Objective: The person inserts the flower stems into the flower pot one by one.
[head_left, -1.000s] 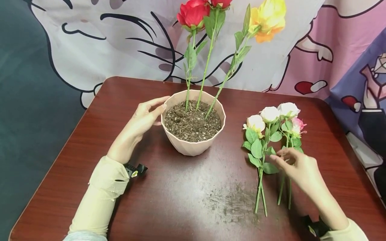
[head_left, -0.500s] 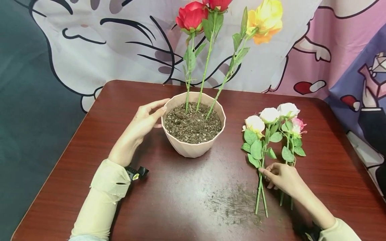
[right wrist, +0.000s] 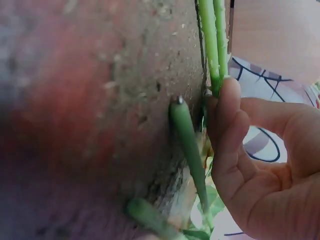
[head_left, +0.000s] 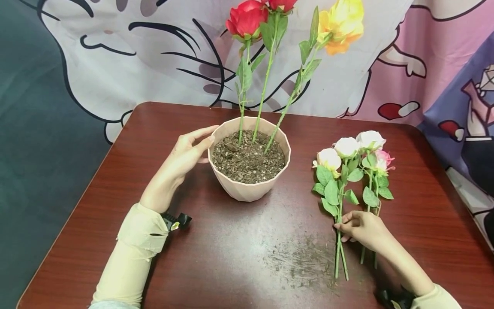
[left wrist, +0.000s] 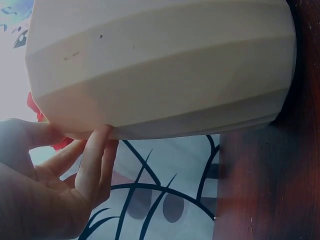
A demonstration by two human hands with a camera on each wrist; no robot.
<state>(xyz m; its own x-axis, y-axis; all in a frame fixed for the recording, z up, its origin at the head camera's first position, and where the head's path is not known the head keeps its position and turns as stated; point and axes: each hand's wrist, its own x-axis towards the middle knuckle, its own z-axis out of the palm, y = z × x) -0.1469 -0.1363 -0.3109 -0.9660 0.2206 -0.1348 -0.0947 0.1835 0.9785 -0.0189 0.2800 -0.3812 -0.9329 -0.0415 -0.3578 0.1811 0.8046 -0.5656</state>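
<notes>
My left hand (head_left: 179, 165) rests against the left side of the pale faceted flower pot (head_left: 247, 191), thumb and fingers touching the outside near the rim. In the left wrist view, the fingers (left wrist: 100, 155) lie against the pot's wall. Dark soil (head_left: 247, 165) fills the pot, and two red roses (head_left: 247, 19) and a yellow rose (head_left: 341, 28) stand in it. My right hand (head_left: 364, 229) pinches the stems of the white roses (head_left: 346, 148) lying on the table. In the right wrist view, two green stems (right wrist: 212, 45) run into the fingertips (right wrist: 231, 90).
A pink-and-white rose (head_left: 383, 161) lies just right of the pinched stems, with another stem beside it. Loose soil crumbs (head_left: 297, 259) are scattered on the brown table (head_left: 216, 257). A printed cartoon cloth (head_left: 154, 77) hangs behind the table.
My right hand has come down and left from above the leaves to the lower stems and now pinches them. The stems have shifted slightly right. The left hand has stayed at the pot.
</notes>
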